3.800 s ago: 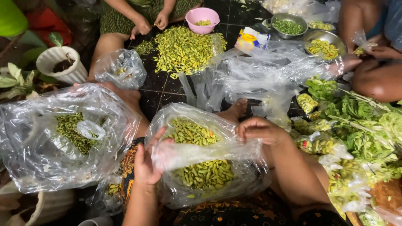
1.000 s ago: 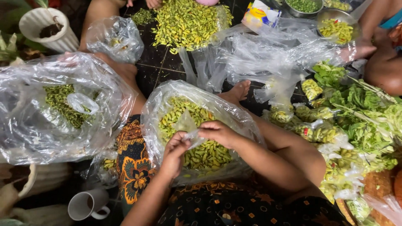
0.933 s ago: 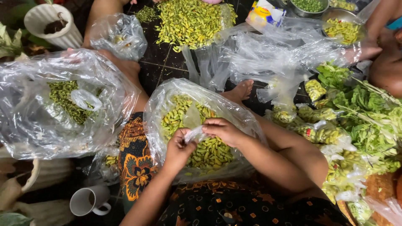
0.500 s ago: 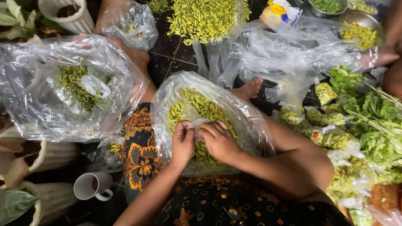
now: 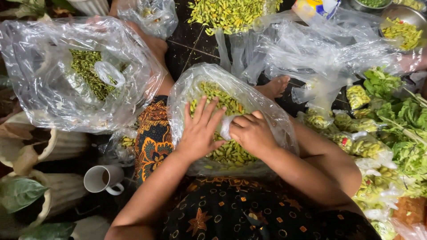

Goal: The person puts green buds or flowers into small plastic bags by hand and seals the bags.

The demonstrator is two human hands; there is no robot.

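Clear plastic bag (image 5: 271, 115) of yellow-green pods (image 5: 227, 151) on person's lap. Left hand (image 5: 199, 130) flat on bag, fingers spread. Right hand (image 5: 251, 131) curled, gripping twisted bag neck (image 5: 225, 128). White mug (image 5: 103, 179) left of bag; leafy greens (image 5: 400, 111) right.

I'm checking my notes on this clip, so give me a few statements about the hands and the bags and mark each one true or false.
1. The left hand lies flat with fingers spread on the clear bag of green pods. True.
2. The right hand is open, palm up. False: it is closed around a gathered twist of the bag's plastic.
3. A white mug stands on the floor on the person's left side. True.
4. The bag in hand is empty. False: it holds yellow-green pods.
5. A second large clear bag with green pods lies to the left. True.
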